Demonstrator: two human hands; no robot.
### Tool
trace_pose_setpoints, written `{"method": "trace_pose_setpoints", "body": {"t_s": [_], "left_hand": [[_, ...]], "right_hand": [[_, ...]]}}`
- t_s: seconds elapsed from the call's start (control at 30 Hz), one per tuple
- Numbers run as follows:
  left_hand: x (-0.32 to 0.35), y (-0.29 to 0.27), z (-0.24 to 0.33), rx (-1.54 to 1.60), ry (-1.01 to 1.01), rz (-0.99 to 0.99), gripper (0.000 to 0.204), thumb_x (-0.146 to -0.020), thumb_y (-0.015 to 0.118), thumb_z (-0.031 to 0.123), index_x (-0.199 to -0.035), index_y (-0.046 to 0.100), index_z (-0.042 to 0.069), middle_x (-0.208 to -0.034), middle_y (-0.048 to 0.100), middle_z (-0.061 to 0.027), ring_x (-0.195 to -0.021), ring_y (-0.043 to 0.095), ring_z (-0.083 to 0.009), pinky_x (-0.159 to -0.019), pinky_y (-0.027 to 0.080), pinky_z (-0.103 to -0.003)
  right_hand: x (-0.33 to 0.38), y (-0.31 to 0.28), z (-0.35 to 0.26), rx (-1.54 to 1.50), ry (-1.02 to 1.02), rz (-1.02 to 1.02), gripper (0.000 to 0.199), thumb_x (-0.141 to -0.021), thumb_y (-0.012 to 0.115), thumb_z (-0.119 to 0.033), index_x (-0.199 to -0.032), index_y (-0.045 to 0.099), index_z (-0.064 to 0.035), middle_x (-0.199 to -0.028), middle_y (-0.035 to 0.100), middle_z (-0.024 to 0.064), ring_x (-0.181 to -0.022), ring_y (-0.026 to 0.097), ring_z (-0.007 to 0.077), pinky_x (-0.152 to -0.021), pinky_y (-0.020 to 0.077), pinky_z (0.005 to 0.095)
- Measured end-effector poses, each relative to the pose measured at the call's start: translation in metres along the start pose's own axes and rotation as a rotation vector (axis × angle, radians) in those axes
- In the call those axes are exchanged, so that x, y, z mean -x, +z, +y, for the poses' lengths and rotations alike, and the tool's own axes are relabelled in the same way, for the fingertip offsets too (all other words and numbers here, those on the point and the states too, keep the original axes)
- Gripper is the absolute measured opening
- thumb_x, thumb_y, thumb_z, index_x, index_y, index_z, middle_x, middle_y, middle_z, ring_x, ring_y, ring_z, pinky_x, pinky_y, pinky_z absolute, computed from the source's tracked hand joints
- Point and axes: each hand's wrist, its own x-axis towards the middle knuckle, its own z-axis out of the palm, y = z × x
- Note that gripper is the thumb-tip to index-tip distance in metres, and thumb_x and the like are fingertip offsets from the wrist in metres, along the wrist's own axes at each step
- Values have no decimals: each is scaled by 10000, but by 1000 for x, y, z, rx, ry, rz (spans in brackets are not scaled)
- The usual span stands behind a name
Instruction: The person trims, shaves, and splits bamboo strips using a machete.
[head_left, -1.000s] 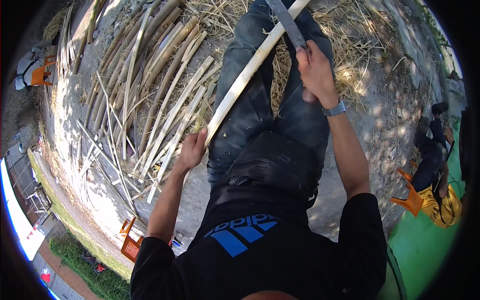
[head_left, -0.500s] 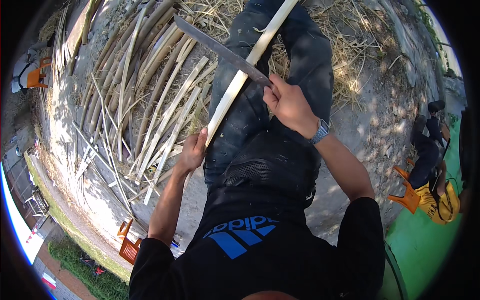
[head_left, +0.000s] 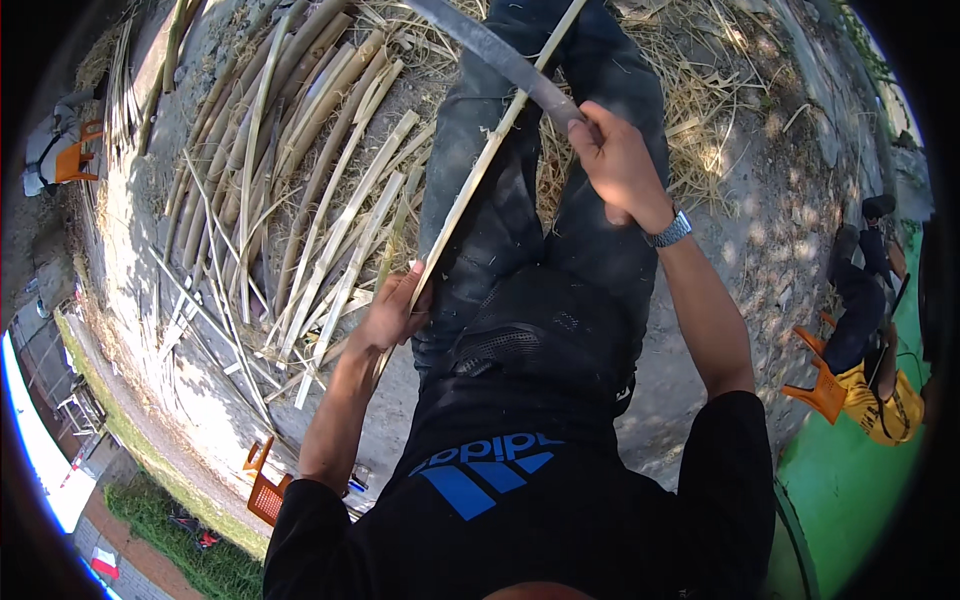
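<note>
A long pale bamboo strip (head_left: 480, 175) runs diagonally across my dark trousers (head_left: 490, 230), from my left knee side up to the top of the view. My left hand (head_left: 392, 312) grips its lower end. My right hand (head_left: 615, 160) holds the handle of a long grey blade (head_left: 490, 50). The blade lies across the strip, slanting up to the left.
A heap of split bamboo strips (head_left: 300, 190) covers the ground at my left. Dry straw-like shavings (head_left: 700, 90) lie around my legs. An orange plastic chair (head_left: 265, 485) stands lower left. At the right a person (head_left: 870, 330) sits on another orange chair (head_left: 820, 385).
My right hand has swung the blade from the far end of the strip back over it, then up and rightward. My left hand stays gripping the strip's lower end.
</note>
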Motion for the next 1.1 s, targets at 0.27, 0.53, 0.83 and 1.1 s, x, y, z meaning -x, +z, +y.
{"method": "trace_pose_setpoints", "body": {"t_s": [0.27, 0.53, 0.83, 1.1], "left_hand": [[-4, 6, 16, 88, 57, -216, 582, -1108, 350, 523, -730, 435, 89, -477, 343, -12, -320, 299, -141, -309, 249, -284], [-7, 18, 40, 1, 116, -121, 611, -1108, 348, 528, -725, 471, 68, -456, 346, -22, -319, 298, -144, -351, 255, -298], [-2, 34, 55, -74, 143, -125, 586, -1110, 320, 509, -723, 437, 85, -475, 344, -1, -325, 299, -123, -320, 234, -282], [33, -55, -4, -276, 328, 260, 567, -1009, 571, 533, -680, 523, 73, -495, 448, 6, -391, 399, -103, -390, 304, -284]], "right_hand": [[24, 7, -14, -200, 80, -123, 299, -1004, 619, -253, -1084, 637, 34, -715, 629, 145, -659, 634, 215, -657, 492, 372], [37, 19, -27, -305, -196, -11, 318, -1037, 571, -265, -1180, 653, 7, -648, 596, 41, -454, 547, 112, -414, 431, 276], [56, -11, -77, -621, 296, -438, 248, -1053, 540, -273, -932, 536, -56, -622, 492, -18, -443, 460, 53, -396, 393, 254], [95, -70, -42, -610, 129, 445, 244, -991, 713, -217, -1036, 596, -7, -632, 538, -6, -436, 460, 49, -397, 389, 236]]}}
